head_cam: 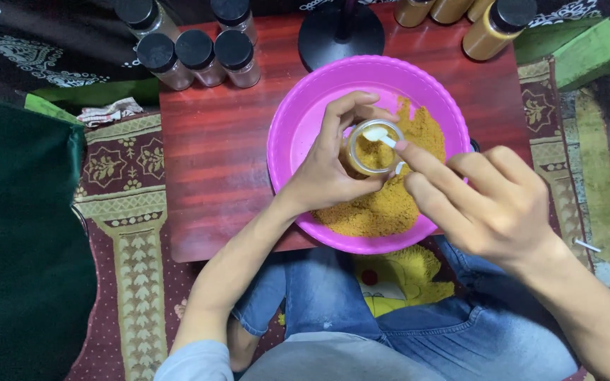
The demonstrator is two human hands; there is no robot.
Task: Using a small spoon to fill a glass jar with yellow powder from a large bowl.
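Observation:
My left hand (326,166) grips a small clear jar (371,149) partly filled with yellow-brown powder, held over a pink plastic bowl (298,127). The bowl holds a heap of the same powder (390,204). My right hand (485,201) pinches a small white spoon (379,136), whose tip rests at the jar's mouth. Both hands hover above the bowl, which sits on a low red-brown wooden table (213,148).
Several black-capped jars (195,56) stand at the table's back left. Filled yellow jars (492,28) stand at the back right. A black round stand base (340,32) sits behind the bowl. A patterned rug (125,212) and a dark green cushion (15,247) lie to the left.

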